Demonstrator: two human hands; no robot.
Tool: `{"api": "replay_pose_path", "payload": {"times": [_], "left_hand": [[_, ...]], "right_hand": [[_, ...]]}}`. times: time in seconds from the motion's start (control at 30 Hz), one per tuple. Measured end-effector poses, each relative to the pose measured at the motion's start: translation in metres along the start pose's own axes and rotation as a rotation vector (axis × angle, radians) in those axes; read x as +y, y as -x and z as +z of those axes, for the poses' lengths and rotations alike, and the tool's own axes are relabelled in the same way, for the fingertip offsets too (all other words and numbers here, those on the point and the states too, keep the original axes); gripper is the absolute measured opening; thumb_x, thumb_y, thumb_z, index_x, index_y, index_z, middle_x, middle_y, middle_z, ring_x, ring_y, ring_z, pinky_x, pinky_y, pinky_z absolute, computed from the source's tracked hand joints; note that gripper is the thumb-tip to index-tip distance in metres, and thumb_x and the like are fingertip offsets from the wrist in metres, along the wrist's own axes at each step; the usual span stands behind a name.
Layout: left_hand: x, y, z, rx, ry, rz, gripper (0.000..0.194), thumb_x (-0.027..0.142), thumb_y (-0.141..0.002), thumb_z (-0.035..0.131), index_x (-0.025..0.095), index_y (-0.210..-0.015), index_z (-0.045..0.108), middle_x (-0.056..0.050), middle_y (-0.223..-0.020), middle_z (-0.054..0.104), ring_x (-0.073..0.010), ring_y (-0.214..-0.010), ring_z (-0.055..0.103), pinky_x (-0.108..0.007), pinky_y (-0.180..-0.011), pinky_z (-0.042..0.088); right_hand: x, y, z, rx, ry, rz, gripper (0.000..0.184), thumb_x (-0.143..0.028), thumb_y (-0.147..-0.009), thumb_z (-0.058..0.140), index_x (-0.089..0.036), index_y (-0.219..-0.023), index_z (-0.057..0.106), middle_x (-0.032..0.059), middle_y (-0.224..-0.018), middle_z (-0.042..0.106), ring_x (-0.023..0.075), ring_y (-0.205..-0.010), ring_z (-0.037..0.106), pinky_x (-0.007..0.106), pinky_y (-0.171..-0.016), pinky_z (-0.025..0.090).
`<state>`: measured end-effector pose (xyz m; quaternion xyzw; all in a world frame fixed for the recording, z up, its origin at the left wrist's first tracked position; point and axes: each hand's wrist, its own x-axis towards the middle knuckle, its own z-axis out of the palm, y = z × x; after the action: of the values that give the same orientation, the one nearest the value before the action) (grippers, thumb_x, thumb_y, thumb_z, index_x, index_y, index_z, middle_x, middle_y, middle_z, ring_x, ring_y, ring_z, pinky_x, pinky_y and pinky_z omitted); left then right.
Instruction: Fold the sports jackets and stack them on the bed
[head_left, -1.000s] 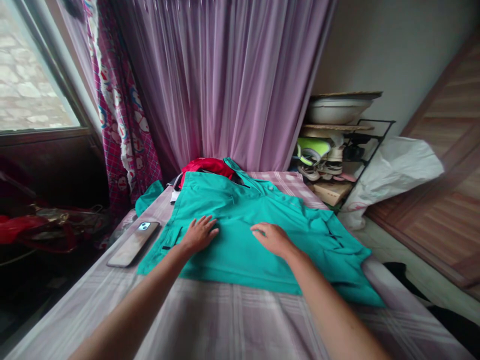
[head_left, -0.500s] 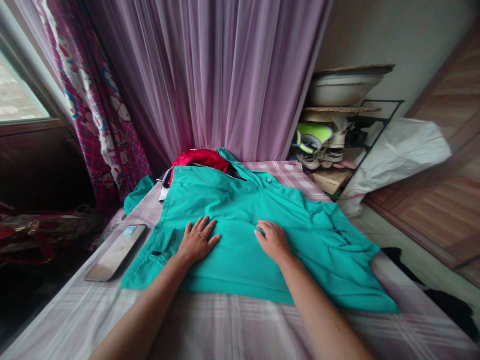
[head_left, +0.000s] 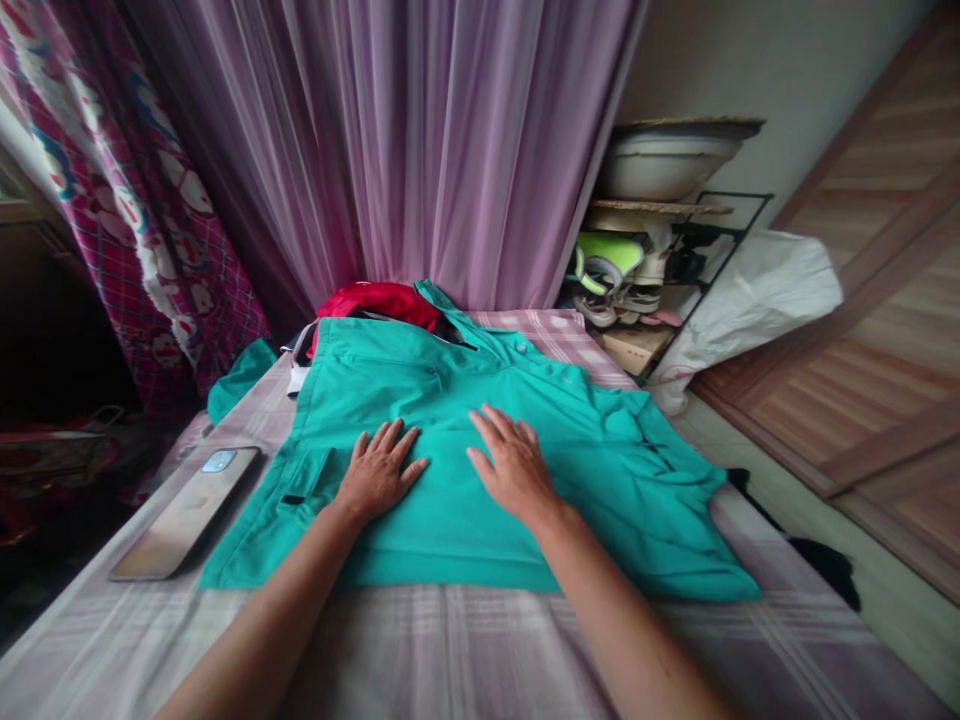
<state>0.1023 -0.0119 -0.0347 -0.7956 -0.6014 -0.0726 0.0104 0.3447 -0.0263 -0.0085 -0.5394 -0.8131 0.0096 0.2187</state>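
Observation:
A teal shirt (head_left: 600,480) lies spread on a bed with a pale checked sheet (head_left: 480,650). My left hand (head_left: 377,474) rests flat on the shirt's middle, fingers spread, holding nothing. My right hand (head_left: 508,461) lies flat beside it on the same cloth, fingers stretched forward and open. The two hands are a short gap apart. A red garment (head_left: 379,301) sits bunched at the shirt's far end, partly under the collar.
A phone (head_left: 187,511) lies face down on the sheet left of the shirt. A purple curtain (head_left: 420,150) hangs behind the bed. A metal rack (head_left: 660,260) with shoes and a basin stands at the right, a white bag (head_left: 750,300) beside it.
My right hand has uncurled and slid forward, now lying flat with fingers stretched. The left hand stays flat on the shirt. The view has swung to the right.

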Motion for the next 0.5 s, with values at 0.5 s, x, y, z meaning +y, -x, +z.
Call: {"api": "replay_pose_path", "payload": {"times": [0.5], "left_hand": [[-0.001,0.000,-0.008,0.013,0.021,0.002,0.054,0.051,-0.099,0.036,0.026,-0.145,0.049,-0.009,-0.151,0.048,-0.0303,-0.141,0.041,-0.053,-0.116,0.030]], "right_hand": [[0.036,0.036,0.003,-0.138,-0.015,-0.088,0.043,-0.037,-0.098,0.045,-0.027,-0.137,0.058,0.0074,-0.149,0.051,0.0252,-0.139,0.043,0.051,-0.115,0.034]]}}
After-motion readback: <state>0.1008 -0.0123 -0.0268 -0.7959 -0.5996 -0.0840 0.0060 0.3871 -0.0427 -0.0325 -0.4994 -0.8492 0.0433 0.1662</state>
